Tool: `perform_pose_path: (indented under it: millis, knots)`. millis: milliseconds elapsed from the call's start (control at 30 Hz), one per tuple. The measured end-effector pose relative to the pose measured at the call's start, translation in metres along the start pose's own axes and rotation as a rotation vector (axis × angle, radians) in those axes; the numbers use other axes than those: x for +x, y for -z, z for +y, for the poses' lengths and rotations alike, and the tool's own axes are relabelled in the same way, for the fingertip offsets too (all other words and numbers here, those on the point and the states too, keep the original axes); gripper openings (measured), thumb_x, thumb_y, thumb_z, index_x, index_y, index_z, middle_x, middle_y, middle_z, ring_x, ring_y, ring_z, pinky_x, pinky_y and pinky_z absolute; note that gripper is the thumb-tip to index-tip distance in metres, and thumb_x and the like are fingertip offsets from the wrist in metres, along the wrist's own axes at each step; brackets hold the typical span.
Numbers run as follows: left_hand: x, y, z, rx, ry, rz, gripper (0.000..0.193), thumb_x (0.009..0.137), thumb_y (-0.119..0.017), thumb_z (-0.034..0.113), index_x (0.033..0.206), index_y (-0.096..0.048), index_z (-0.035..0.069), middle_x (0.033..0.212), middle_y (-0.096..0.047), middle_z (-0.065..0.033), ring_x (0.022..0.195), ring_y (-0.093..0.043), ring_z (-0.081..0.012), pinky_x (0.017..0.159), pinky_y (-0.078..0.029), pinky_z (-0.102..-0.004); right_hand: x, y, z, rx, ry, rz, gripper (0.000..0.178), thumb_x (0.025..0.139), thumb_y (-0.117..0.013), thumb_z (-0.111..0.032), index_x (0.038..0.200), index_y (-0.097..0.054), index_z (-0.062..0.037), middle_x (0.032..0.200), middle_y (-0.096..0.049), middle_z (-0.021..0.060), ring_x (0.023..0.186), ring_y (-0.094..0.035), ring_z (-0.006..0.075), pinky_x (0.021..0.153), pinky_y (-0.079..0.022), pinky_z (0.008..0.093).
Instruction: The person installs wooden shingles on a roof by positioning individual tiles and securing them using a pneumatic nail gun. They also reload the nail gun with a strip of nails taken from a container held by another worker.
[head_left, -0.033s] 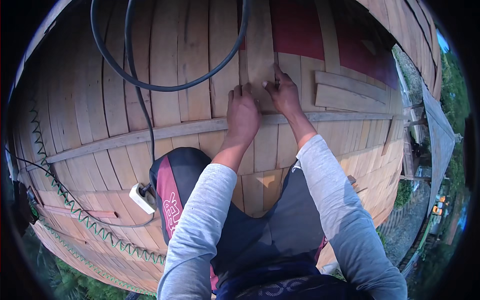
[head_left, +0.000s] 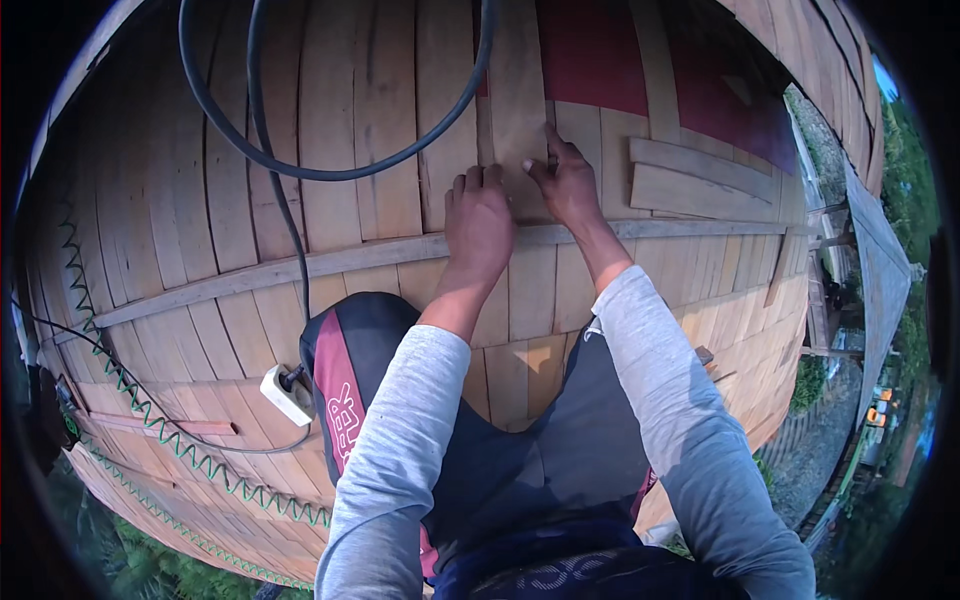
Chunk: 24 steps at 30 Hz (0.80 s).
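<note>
Evidently little has shifted: the left hand (head_left: 480, 225) sits slightly further left than in the preceding view, while the right hand (head_left: 572, 185) is at practically the same spot. The long plank (head_left: 518, 100) between and above them shows no clear displacement, so the change is judged a minor one of hand placement only.

The plank lies lengthwise toward the far edge of the shingled surface (head_left: 225, 330), its near end close to the crosswise batten (head_left: 370, 258). Left-hand fingers are bent, side by side, and rest at the plank's left side; whether they pinch anything cannot be told. On the right hand, index finger and thumb stand apart, the index at the plank's right edge and the thumb over its face; the remaining fingers are curled, and any small item within them is not discernible.

Edges and room: a narrow gap runs along the plank's left side. Beyond its right edge lies a red sheet (head_left: 597, 60), and toward the surface's right edge are loose boards (head_left: 700, 195), well apart from the left hand. A black hose (head_left: 350, 177) loops over the far left portion, its right limb passing by the plank's left edge; contact is not determinable. Past the right edge the ground lies lower.
</note>
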<state>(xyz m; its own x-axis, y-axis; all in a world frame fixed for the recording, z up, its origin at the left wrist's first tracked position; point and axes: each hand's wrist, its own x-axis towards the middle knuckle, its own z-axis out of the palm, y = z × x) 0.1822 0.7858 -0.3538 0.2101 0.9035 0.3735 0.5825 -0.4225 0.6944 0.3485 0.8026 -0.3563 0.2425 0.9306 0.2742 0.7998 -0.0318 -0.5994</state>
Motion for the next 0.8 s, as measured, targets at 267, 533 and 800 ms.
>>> perform_pose_path:
  millis: [267, 533, 800]
  knots:
    - [0.005, 0.078, -0.036, 0.402, -0.086, -0.364, 0.093, 0.074, -0.087, 0.031, 0.156, -0.044, 0.022, 0.168, -0.030, -0.0082, 0.156, -0.013, -0.0396, 0.123, -0.016, -0.0635, -0.001, -0.004, -0.019, -0.054, -0.108, -0.051, 0.065, 0.090, -0.077, -0.020, 0.150, -0.052, -0.0145, 0.127, -0.058, 0.0213, 0.116, -0.062, 0.0393, 0.096, -0.054, 0.0476]
    - [-0.001, 0.060, -0.016, 0.551, -0.074, -0.572, 0.127, 0.064, -0.088, 0.055, 0.166, -0.022, 0.021, 0.175, -0.005, -0.0069, 0.157, 0.010, -0.0474, 0.114, 0.005, -0.0811, -0.005, 0.007, -0.024, -0.101, -0.134, -0.099, 0.071, 0.089, -0.078, -0.028, 0.152, -0.049, -0.0133, 0.123, -0.061, 0.0198, 0.115, -0.063, 0.0387, 0.098, -0.053, 0.0470]
    - [-0.008, 0.052, -0.013, 0.660, -0.178, -0.611, 0.121, 0.074, -0.081, 0.059, 0.166, -0.018, 0.014, 0.175, -0.005, -0.0055, 0.158, 0.006, -0.0447, 0.108, -0.001, -0.0875, -0.004, 0.014, -0.044, -0.258, -0.158, -0.195, 0.068, 0.090, -0.076, -0.033, 0.151, -0.050, -0.0149, 0.127, -0.062, 0.0166, 0.114, -0.066, 0.0349, 0.093, -0.056, 0.0460]
